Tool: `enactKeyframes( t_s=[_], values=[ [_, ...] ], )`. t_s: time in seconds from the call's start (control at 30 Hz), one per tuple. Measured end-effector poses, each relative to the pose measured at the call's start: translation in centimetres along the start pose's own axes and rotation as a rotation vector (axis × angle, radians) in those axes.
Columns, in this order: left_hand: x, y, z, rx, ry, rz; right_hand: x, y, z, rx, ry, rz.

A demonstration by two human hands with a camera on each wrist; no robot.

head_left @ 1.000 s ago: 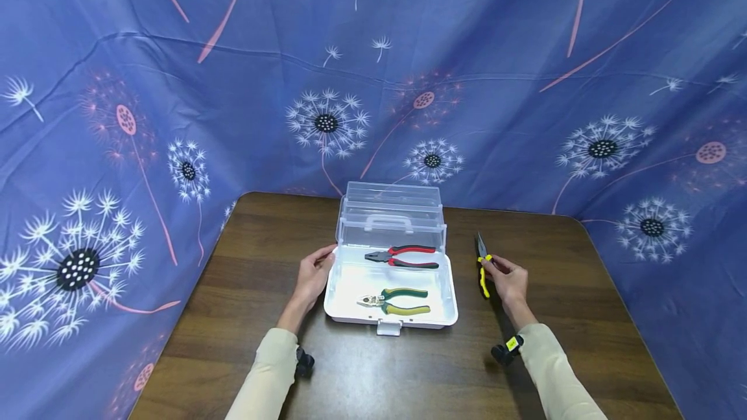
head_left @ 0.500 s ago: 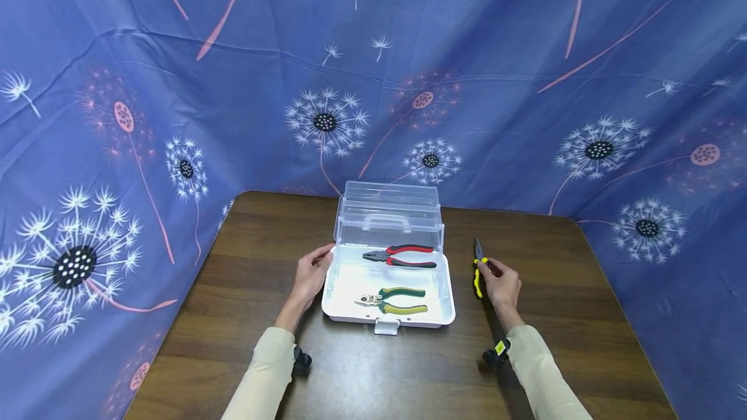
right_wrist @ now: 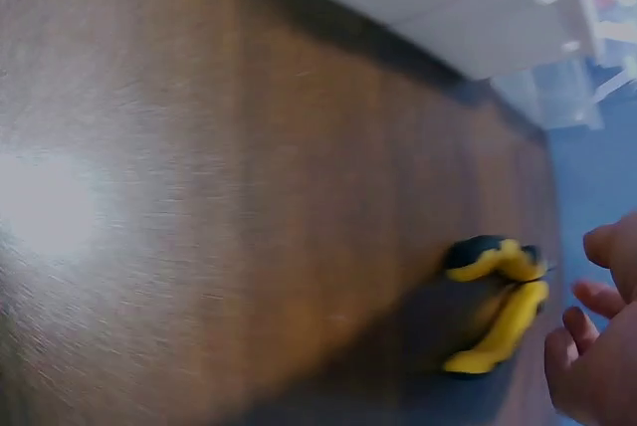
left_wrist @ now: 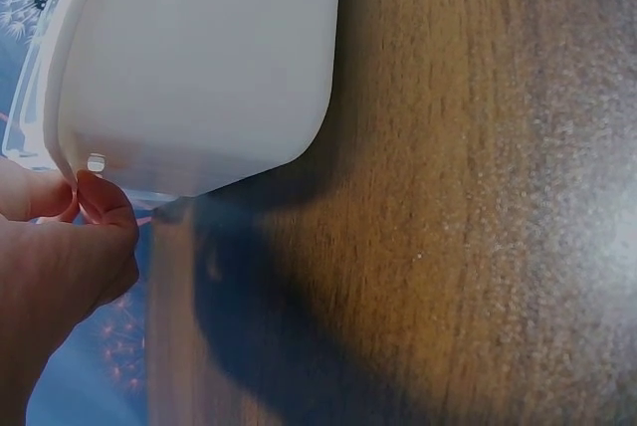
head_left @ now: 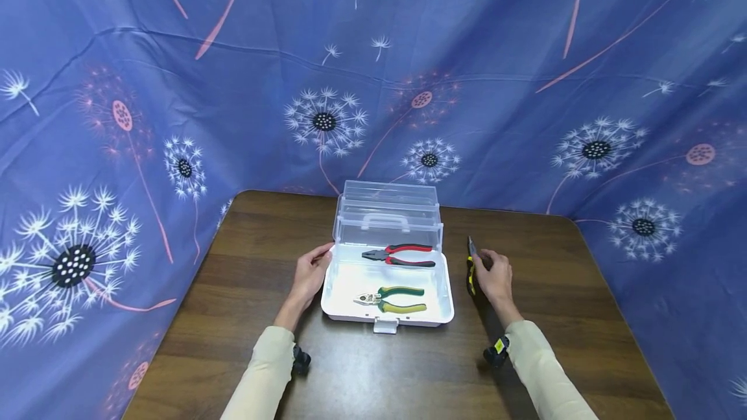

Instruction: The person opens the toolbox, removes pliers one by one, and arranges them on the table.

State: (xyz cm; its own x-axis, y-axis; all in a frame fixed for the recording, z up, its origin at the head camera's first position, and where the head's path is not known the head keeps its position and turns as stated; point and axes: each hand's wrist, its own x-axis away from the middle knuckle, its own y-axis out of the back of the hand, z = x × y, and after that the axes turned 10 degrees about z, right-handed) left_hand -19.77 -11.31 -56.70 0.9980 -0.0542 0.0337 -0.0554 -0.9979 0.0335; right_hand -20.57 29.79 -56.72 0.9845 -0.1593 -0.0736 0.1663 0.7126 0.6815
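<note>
In the head view my left hand (head_left: 309, 275) holds the left side of a white toolbox (head_left: 350, 318). The left wrist view shows its thumb and finger pinching the box rim (left_wrist: 62, 117). Inside lie red-and-black pliers (head_left: 413, 247) at the back and green-and-yellow pliers (head_left: 404, 308) in front. My right hand (head_left: 496, 282) is beside long-nose pliers (head_left: 470, 272) with yellow-and-black handles, right of the box. From the head its fingertips meet the pliers near the pivot; in the right wrist view the fingers look apart from the handles (right_wrist: 510, 328).
The toolbox's clear lid (head_left: 390, 193) with a handle stands raised at the back. All of it rests on a brown wooden table (head_left: 385, 381). A blue dandelion-print cloth (head_left: 502, 115) hangs behind and at the sides.
The right hand and the long-nose pliers have shifted left, closer to the box. The pliers now look narrower, with less yellow showing. The left hand keeps its place on the box.
</note>
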Motion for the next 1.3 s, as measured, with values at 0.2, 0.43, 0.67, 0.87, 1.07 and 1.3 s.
enactKeyframes(
  t_s=[0.2, 0.43, 0.67, 0.87, 1.07, 1.3],
  values=[
    [-0.3, -0.2, 0.1, 0.015, -0.002, 0.004, -0.6, 1.3, 2.6, -0.054, 0.009, 0.096],
    [-0.3, 0.1, 0.2, 0.029, 0.01, 0.009, -1.2, 1.8, 5.7, -0.135, 0.087, 0.183],
    [-0.4, 0.5, 0.3, 0.04, 0.032, 0.005, -2.0, 0.7, 9.2, -0.295, 0.218, 0.294],
    [-0.2, 0.4, 0.1, 0.035, 0.036, 0.011, -1.8, -0.5, 11.3, -0.283, 0.32, 0.434],
    [-0.1, 0.1, -0.1, 0.033, 0.032, 0.001, -1.4, -1.7, 12.5, -0.209, 0.381, 0.553],
    [0.0, 0.2, 0.0, 0.039, 0.022, 0.013, -1.4, -3.7, 12.7, -0.072, 0.451, 0.6]
  ],
)
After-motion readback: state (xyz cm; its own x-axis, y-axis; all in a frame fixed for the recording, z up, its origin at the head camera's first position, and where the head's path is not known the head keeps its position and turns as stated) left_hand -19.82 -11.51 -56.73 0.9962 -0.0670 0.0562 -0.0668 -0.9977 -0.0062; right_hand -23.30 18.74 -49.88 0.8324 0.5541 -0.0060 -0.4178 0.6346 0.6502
